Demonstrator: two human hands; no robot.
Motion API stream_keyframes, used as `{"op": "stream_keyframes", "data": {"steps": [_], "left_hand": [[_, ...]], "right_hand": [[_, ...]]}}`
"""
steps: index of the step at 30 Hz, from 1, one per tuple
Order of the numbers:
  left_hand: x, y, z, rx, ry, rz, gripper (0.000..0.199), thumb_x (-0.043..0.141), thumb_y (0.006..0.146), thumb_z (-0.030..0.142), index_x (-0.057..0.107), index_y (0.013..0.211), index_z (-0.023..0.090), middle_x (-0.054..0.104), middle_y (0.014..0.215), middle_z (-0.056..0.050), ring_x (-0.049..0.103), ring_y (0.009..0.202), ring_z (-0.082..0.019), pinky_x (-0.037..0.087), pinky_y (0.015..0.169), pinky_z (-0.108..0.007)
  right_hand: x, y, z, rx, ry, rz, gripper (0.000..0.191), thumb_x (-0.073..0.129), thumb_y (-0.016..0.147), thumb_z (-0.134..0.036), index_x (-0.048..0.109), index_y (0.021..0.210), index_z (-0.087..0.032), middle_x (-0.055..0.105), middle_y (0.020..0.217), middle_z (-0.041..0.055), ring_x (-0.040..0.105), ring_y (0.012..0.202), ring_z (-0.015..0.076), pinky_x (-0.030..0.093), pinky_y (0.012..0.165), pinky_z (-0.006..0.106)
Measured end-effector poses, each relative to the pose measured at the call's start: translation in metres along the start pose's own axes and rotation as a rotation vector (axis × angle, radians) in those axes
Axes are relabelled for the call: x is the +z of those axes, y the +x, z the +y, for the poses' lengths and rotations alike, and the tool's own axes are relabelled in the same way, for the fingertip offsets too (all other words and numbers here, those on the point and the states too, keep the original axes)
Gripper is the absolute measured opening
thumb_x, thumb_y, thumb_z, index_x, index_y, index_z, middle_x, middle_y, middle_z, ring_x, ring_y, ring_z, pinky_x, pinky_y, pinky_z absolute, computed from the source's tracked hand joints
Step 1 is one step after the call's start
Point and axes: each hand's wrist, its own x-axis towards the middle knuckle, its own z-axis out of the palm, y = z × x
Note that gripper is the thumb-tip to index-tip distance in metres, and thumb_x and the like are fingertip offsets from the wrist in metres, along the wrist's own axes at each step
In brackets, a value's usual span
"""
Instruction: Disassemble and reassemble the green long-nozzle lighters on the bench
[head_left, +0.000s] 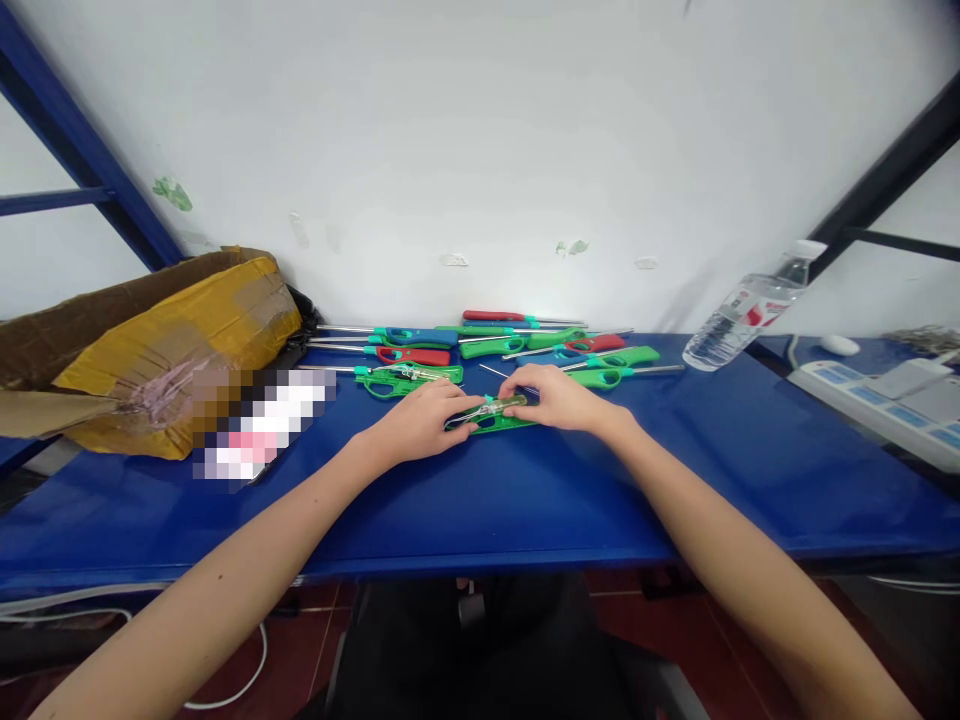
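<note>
On the blue table in front of me lies an opened green stick lighter [495, 422], its inner parts and thin wires exposed in the half-shell. My left hand [431, 418] grips its left end, thumb and fingers closed about the wires and the shell. At its right part, the fingers of my right hand [555, 397] pinch the small clear tank [515, 403] inside the shell. Another opened green lighter [409, 377] sits just beyond my left hand, partly hidden by it. Behind my right hand, a green lighter [596, 379] points its metal tube to the right.
Several red, blue and green stick lighters [495, 345] lie along the wall. At left stand a taped cardboard box [247, 300] and a blurred flat object [262, 430]. A water bottle [742, 320] and a power strip [877, 400] are at right.
</note>
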Motion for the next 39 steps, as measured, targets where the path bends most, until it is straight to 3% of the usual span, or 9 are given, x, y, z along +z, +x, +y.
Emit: {"op": "stream_keyframes", "data": {"steps": [3,7,12,17,22,25,27,34,39], "left_hand": [[0.000,0.000,0.000,0.001,0.000,-0.001,0.036,0.056,0.095,0.036,0.063,0.127,0.019,0.067,0.102,-0.009,0.059,0.095,-0.024,0.045,0.085,-0.036],[0.000,-0.001,-0.002,0.006,-0.009,0.011,0.039,0.058,0.095,0.040,0.063,0.127,0.020,0.067,0.103,-0.009,0.060,0.095,-0.024,0.046,0.085,-0.035],[0.001,-0.001,-0.005,0.019,-0.021,0.011,0.043,0.059,0.094,0.046,0.065,0.126,0.018,0.067,0.098,-0.009,0.061,0.091,-0.024,0.046,0.081,-0.034],[0.001,0.000,-0.013,0.022,-0.006,0.011,0.055,0.062,0.088,0.056,0.065,0.127,0.017,0.068,0.092,-0.009,0.063,0.088,-0.025,0.048,0.079,-0.035],[-0.030,-0.008,-0.022,-0.045,0.004,0.008,0.060,0.070,0.079,0.062,0.067,0.124,0.022,0.067,0.121,-0.012,0.060,0.112,-0.030,0.047,0.096,-0.041],[-0.053,-0.015,-0.025,-0.153,-0.014,0.008,0.054,0.069,0.080,0.061,0.070,0.120,0.024,0.071,0.112,-0.008,0.064,0.103,-0.027,0.050,0.090,-0.038],[-0.059,-0.018,-0.025,-0.175,-0.031,0.022,0.054,0.070,0.079,0.060,0.070,0.119,0.024,0.071,0.112,-0.008,0.065,0.102,-0.027,0.050,0.090,-0.038],[-0.036,-0.029,-0.020,-0.133,-0.051,-0.129,0.053,0.071,0.080,0.055,0.067,0.123,0.024,0.067,0.123,-0.009,0.062,0.112,-0.029,0.048,0.097,-0.040],[-0.043,-0.034,-0.023,-0.199,-0.031,-0.158,0.051,0.069,0.082,0.049,0.064,0.127,0.026,0.067,0.125,-0.007,0.063,0.110,-0.027,0.050,0.093,-0.036]], "right_hand": [[0.001,0.000,0.001,0.000,0.012,0.008,0.014,0.069,0.083,-0.027,0.070,0.095,-0.019,0.070,0.095,0.0069,0.063,0.085,0.0212,0.048,0.077,0.033],[0.003,-0.001,0.000,-0.011,0.030,0.018,0.016,0.067,0.085,-0.029,0.068,0.097,-0.020,0.066,0.113,0.0099,0.062,0.099,0.0236,0.047,0.084,0.035],[0.001,-0.001,-0.004,0.066,0.048,-0.086,0.016,0.063,0.086,-0.028,0.066,0.099,-0.020,0.069,0.088,0.0028,0.060,0.075,0.0180,0.044,0.068,0.029],[0.002,0.000,-0.007,0.043,0.036,-0.077,0.017,0.062,0.087,-0.028,0.066,0.101,-0.020,0.071,0.094,0.0048,0.061,0.080,0.0193,0.044,0.071,0.030],[0.001,0.000,-0.010,0.038,0.000,-0.077,0.016,0.062,0.089,-0.028,0.067,0.102,-0.020,0.072,0.099,0.0058,0.064,0.085,0.0210,0.046,0.075,0.031],[-0.001,-0.001,-0.012,0.032,-0.029,-0.091,0.017,0.062,0.090,-0.027,0.067,0.104,-0.019,0.073,0.101,0.0064,0.066,0.087,0.0216,0.047,0.074,0.030],[-0.001,-0.001,-0.012,0.024,-0.055,-0.097,0.018,0.061,0.091,-0.026,0.067,0.107,-0.019,0.073,0.104,0.0068,0.067,0.089,0.0221,0.047,0.075,0.031],[0.002,-0.002,-0.011,-0.026,-0.150,-0.092,0.027,0.053,0.097,-0.028,0.065,0.119,-0.018,0.072,0.114,0.0106,0.068,0.099,0.0254,0.050,0.084,0.035],[0.002,-0.002,-0.011,-0.045,-0.180,-0.071,0.029,0.048,0.100,-0.032,0.064,0.120,-0.021,0.070,0.119,0.0104,0.067,0.106,0.0258,0.050,0.086,0.035]]}}
